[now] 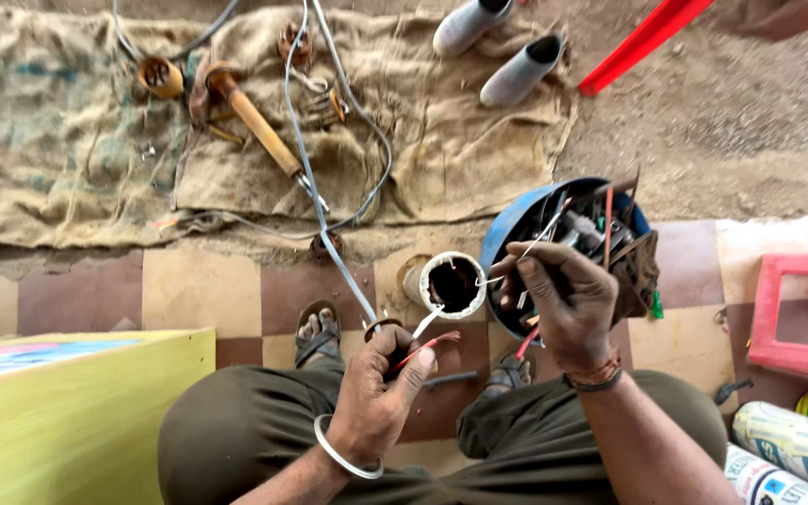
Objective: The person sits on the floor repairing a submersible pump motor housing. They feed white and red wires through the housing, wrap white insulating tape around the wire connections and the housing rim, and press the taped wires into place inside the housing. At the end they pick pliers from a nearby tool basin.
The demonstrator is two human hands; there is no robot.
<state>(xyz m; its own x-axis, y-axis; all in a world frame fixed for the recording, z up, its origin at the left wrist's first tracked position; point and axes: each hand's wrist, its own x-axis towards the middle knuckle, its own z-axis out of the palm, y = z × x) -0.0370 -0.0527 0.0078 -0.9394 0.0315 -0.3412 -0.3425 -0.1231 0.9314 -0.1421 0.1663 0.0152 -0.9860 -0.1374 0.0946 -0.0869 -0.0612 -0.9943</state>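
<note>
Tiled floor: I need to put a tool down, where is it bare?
Bare tiles lie between the burlap sack and yellow box; more between the blue bucket and red stool. It is crowded around the white cup, both hands and the sandalled feet.

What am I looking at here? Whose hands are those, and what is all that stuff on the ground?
This is one picture from a camera worn on a person's head, looking down, so you see their own knees, sandalled feet and two hands.

The left hand, with a metal bangle, pinches a grey cable whose red and white wire ends stick out. The right hand holds a thin metal tool near a small white cup standing on the tiled floor.

Beside the right hand is a blue tub stuffed with tools and wires. Farther away, a wooden-handled tool lies on brown sacking, next to a pair of grey shoes. A red stool sits on the right.
</note>
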